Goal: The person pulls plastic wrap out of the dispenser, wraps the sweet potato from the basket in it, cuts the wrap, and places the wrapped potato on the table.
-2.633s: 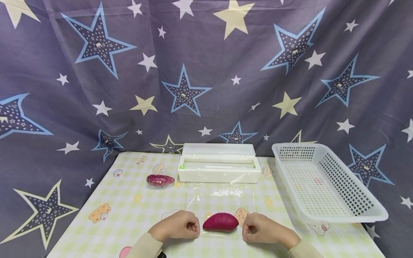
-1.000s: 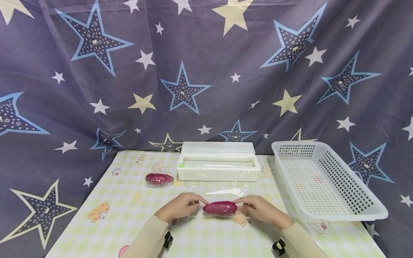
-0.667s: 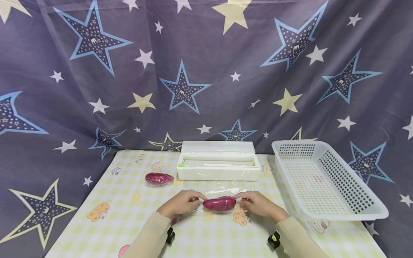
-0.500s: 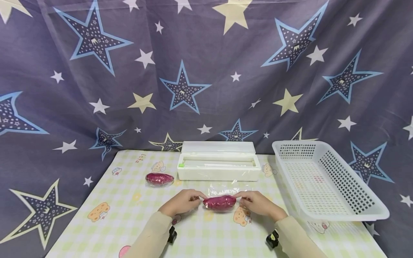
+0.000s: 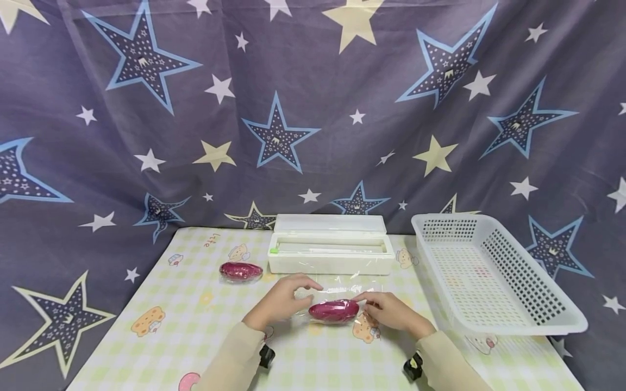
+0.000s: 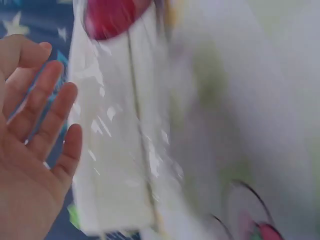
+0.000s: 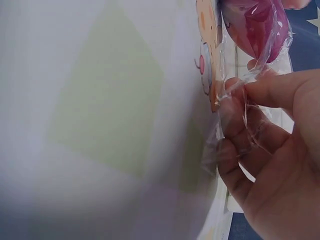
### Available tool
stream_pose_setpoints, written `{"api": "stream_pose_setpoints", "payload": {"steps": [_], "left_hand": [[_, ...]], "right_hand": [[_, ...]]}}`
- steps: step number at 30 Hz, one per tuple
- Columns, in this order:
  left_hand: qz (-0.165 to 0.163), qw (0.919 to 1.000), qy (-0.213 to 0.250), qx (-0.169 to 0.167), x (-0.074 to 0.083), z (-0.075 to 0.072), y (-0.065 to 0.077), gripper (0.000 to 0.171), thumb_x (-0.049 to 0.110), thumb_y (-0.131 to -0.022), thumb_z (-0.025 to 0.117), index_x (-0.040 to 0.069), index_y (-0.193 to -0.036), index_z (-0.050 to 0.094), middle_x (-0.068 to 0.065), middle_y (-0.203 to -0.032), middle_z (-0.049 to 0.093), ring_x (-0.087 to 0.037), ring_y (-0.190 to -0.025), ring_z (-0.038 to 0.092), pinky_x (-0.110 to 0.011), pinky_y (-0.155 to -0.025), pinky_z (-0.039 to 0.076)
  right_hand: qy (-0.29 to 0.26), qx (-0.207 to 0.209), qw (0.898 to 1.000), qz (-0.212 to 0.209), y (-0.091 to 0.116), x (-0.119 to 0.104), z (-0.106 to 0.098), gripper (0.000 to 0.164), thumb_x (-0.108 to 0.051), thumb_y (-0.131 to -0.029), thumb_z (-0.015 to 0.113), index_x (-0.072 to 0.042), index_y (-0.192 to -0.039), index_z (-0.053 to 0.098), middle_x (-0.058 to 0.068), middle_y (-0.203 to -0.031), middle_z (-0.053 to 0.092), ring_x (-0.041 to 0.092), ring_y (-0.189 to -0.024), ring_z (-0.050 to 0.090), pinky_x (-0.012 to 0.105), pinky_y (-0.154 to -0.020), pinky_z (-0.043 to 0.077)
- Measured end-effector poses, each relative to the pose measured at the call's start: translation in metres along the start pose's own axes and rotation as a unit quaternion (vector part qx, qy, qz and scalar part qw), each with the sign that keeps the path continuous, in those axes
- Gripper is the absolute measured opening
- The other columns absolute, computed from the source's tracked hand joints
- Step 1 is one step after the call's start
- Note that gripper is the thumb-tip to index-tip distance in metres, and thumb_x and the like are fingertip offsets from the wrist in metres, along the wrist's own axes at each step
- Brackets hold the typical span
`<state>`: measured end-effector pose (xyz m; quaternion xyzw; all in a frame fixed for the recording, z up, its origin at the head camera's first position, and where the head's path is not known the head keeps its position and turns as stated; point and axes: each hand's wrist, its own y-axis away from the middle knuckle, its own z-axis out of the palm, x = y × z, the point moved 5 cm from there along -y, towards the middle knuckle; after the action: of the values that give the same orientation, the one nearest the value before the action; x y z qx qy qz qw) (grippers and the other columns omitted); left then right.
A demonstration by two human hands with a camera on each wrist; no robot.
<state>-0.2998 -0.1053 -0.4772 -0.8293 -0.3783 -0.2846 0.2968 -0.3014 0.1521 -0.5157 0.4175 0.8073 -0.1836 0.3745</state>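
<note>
A purple sweet potato [image 5: 334, 310] lies on the table, covered by clear cling film [image 5: 342, 286] that stretches back toward a white film dispenser box [image 5: 332, 264]. My left hand [image 5: 282, 300] hovers at the sweet potato's left end, its fingers spread and apart from it. In the left wrist view that hand's fingers [image 6: 52, 112] are relaxed with nothing between them. At the other end, my right hand [image 5: 391, 310] pinches gathered film between thumb and fingers, close beside the sweet potato's tip [image 7: 265, 37] in the right wrist view.
A second sweet potato [image 5: 241, 271], wrapped in film, lies at the back left. The dispenser's lid [image 5: 330, 223] stands raised. On the right is a white perforated basket [image 5: 518, 329]. A star-patterned curtain [image 5: 313, 108] hangs behind the checked tablecloth [image 5: 195, 309].
The film was folded over the sweet potato, which was rolled slightly away from me. Since half a second ago, my left hand has let go of its left end and opened; my right has stayed.
</note>
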Motion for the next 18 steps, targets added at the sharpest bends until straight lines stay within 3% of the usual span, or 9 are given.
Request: {"api": "stream_pose_setpoints", "payload": {"steps": [3,6,12,18], "left_hand": [[0.042,0.998,-0.042,-0.023,0.019,0.01,-0.006,0.022,0.01,-0.09,0.073,0.018,-0.11,0.077,0.012,-0.107,0.069,-0.011,-0.104,0.063,-0.035,-0.097,0.05],[0.049,0.9939,-0.082,-0.056,0.027,0.022,-0.01,0.02,0.017,-0.09,0.076,0.019,-0.11,0.078,0.013,-0.106,0.07,-0.005,-0.101,0.063,-0.028,-0.095,0.05],[0.035,0.9866,-0.14,-0.076,0.02,0.036,-0.01,0.04,0.024,-0.082,0.085,0.018,-0.119,0.074,0.009,-0.112,0.069,-0.006,-0.103,0.062,-0.027,-0.095,0.049],[0.004,0.9897,-0.125,-0.068,0.007,0.038,-0.009,0.052,0.015,-0.076,0.087,0.016,-0.125,0.07,0.005,-0.115,0.068,-0.01,-0.105,0.062,-0.028,-0.095,0.05]], "right_hand": [[0.004,0.002,1.0,-0.001,0.0,0.0,0.0,0.032,-0.003,-0.103,0.052,-0.017,-0.128,0.067,0.004,-0.067,0.06,0.012,-0.056,0.055,0.024,-0.052,0.046],[0.008,0.003,1.0,-0.002,0.0,0.0,-0.001,0.032,-0.003,-0.103,0.052,-0.018,-0.127,0.067,0.004,-0.068,0.06,0.011,-0.057,0.055,0.025,-0.052,0.046],[0.014,0.008,1.0,-0.004,0.001,0.002,-0.002,0.032,-0.004,-0.103,0.052,-0.016,-0.128,0.066,0.0,-0.07,0.059,0.009,-0.058,0.054,0.025,-0.054,0.046],[0.01,0.02,1.0,-0.003,0.002,0.004,-0.005,0.025,-0.008,-0.103,0.052,-0.014,-0.123,0.067,-0.001,-0.077,0.062,0.009,-0.063,0.055,0.027,-0.059,0.048]]}}
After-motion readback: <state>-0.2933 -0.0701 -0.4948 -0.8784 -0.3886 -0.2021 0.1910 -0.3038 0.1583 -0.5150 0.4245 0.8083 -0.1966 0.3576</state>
